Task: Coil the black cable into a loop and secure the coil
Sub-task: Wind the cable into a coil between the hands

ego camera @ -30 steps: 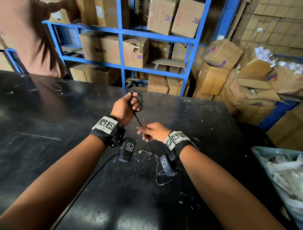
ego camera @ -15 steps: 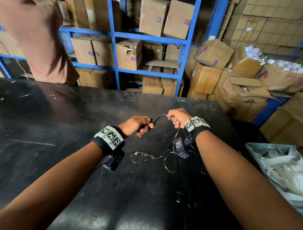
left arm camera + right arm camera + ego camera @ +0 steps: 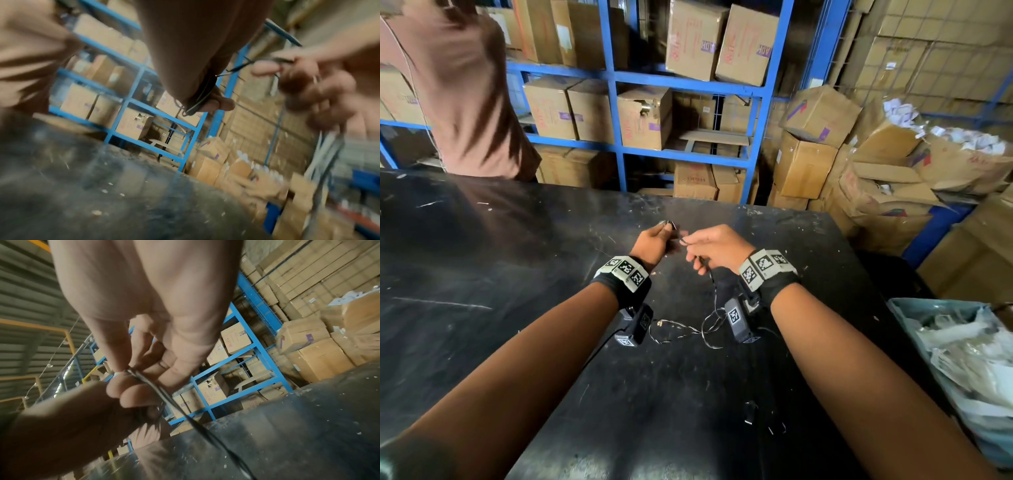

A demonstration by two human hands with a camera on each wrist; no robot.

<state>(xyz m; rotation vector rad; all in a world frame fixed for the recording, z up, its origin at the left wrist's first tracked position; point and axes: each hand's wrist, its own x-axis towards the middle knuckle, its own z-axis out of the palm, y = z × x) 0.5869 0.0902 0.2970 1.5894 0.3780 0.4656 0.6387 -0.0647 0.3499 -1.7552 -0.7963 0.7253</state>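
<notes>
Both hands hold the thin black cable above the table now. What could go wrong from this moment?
1. The left hand grips only a small bundle of the black cable; the turns might slip out and spring open.
2. A long tail lies in loose curls on the black table under the wrists, so it could tangle or catch on the wrist cameras when the right hand pulls more in.
</notes>
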